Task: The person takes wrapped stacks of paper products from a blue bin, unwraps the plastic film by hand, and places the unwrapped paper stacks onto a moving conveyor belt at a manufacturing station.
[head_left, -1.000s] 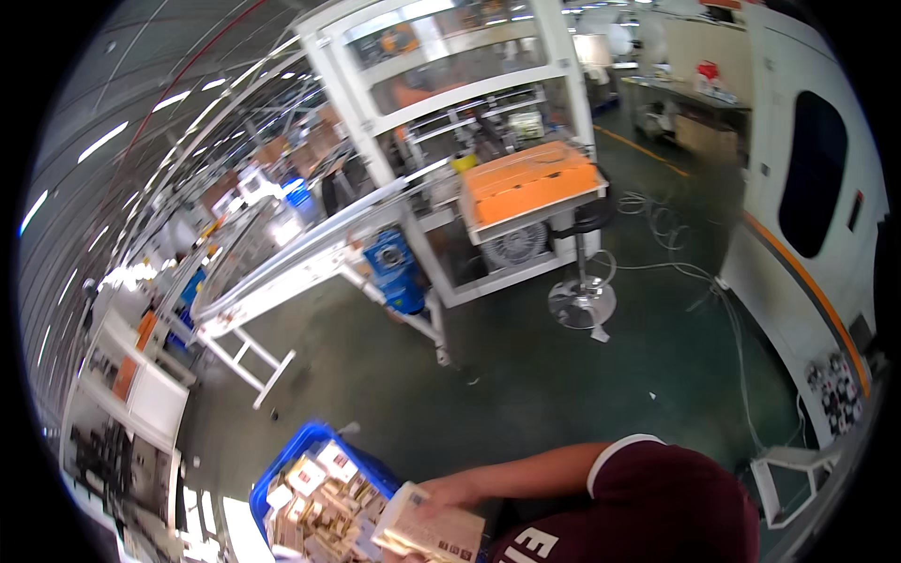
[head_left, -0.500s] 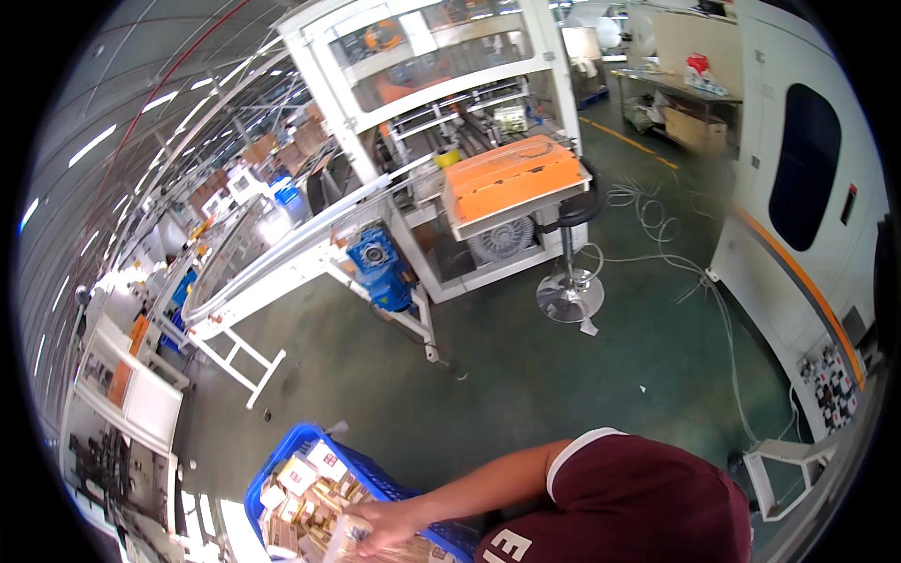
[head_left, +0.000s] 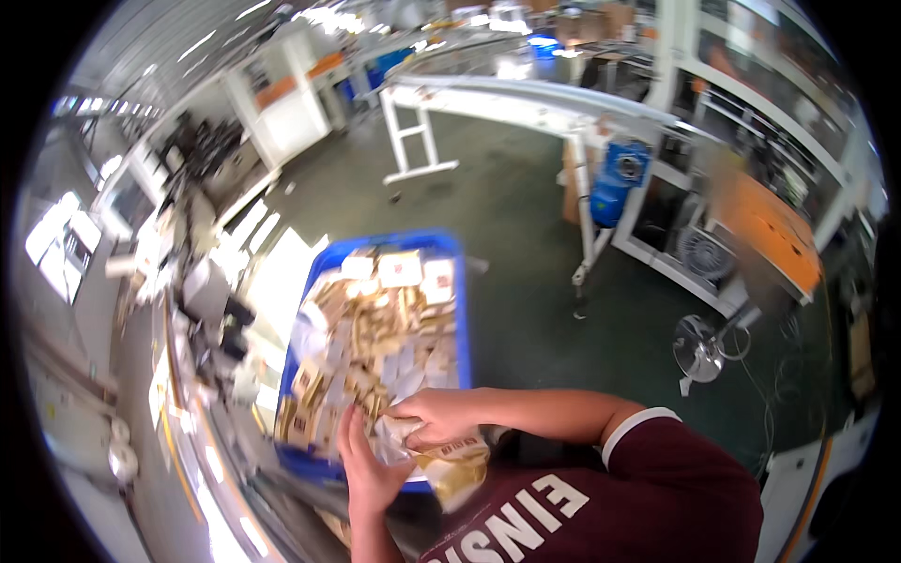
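Note:
A blue plastic crate [head_left: 463, 319] stands in front of me, heaped with small cream and gold cartons [head_left: 375, 310]. Over its near end, my right hand [head_left: 436, 415] is closed on the crumpled, whitish upper part of a white and gold packet [head_left: 455, 466]. The packet's lower part sticks out toward my shirt. My left hand [head_left: 371, 464] is beside it at the crate's near left, fingers stretched up and thumb spread apart. Whether the left hand touches the packet's whitish film I cannot tell. Motion blurs some of the crate's contents.
A white conveyor frame [head_left: 526, 108] with a blue motor [head_left: 619, 178] stands beyond the crate. To the right are a machine with an orange panel [head_left: 774, 235] and a round chrome stool base [head_left: 697, 349]. Blurred equipment [head_left: 202, 300] lies left of the crate.
My view has swung left, bringing the whole crate in. My left hand has come into view, and my right hand now holds the packet nearer my body.

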The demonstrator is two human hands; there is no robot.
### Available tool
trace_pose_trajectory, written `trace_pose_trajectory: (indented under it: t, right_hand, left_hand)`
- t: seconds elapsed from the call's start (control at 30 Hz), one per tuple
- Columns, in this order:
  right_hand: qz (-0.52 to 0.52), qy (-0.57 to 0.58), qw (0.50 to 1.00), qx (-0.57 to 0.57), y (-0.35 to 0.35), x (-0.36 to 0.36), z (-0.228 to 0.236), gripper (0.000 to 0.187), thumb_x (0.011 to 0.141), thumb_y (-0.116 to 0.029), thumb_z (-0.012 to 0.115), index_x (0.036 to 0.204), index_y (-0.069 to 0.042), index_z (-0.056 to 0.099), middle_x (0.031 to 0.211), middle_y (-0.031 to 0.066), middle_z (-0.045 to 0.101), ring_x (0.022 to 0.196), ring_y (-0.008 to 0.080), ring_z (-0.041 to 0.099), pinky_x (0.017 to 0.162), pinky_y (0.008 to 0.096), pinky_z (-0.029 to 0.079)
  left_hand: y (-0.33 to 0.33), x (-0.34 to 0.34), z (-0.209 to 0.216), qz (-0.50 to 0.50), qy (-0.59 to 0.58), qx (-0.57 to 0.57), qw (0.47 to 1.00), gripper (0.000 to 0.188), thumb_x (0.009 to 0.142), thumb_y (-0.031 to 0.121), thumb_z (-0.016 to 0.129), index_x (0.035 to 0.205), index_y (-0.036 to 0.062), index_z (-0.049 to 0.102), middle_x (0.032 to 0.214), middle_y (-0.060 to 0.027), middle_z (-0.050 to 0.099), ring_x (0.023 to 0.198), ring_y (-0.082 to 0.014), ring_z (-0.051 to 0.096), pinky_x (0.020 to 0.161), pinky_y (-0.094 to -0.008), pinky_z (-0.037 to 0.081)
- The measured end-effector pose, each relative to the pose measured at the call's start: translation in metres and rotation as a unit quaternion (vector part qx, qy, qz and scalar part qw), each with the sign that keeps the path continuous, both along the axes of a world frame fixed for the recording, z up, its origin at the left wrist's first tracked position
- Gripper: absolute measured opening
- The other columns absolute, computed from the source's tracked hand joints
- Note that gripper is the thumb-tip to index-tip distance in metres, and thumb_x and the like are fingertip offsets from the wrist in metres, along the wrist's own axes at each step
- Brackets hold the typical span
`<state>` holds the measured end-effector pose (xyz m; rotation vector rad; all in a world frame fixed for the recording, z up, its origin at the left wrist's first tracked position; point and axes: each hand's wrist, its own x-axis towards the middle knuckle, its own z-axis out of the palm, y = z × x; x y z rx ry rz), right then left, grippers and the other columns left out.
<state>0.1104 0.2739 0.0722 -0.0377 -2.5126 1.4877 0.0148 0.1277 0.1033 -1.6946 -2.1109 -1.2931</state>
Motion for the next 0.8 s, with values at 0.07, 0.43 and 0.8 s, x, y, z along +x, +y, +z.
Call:
trace_pose_trajectory:
  t: [0.07,0.43,0.8]
  right_hand:
    - [0.076,0.075,0.994,-0.004,-0.025,-0.025,0.008,0.029,0.072,-0.017,0.06,0.097,-0.002,0.059,0.087,0.0174,0.061,0.079,0.0304,0.059,0.068,0.0347,0.045]
    - [-0.118,0.312,0.903,-0.272,-0.107,-0.157,-0.034,0.018,0.085,-0.01,0.049,0.097,0.0,0.059,0.1,0.0096,0.058,0.09,0.0175,0.056,0.077,0.0295,0.045]
    - [0.619,-0.13,0.671,0.387,-0.22,-0.08,-0.182,0.017,0.073,-0.017,0.051,0.083,-0.007,0.061,0.075,0.008,0.061,0.08,0.027,0.059,0.068,0.0384,0.047]
  left_hand:
    - [-0.035,-0.027,-0.046,-0.045,-0.332,-0.082,0.939,0.072,0.052,0.007,0.075,0.114,-0.0034,0.041,0.105,-0.014,0.055,0.096,-0.024,0.054,0.086,-0.0356,0.041]
    - [-0.221,0.056,-0.107,0.197,-0.615,0.419,0.638,0.067,0.07,0.028,0.067,0.12,-0.0044,0.037,0.113,-0.0145,0.05,0.102,-0.025,0.052,0.087,-0.0363,0.043]
    - [-0.248,0.132,-0.135,0.375,-0.589,0.51,0.502,0.054,0.082,0.022,0.049,0.124,-0.0061,0.03,0.119,-0.0172,0.044,0.107,-0.0275,0.047,0.091,-0.0372,0.037]
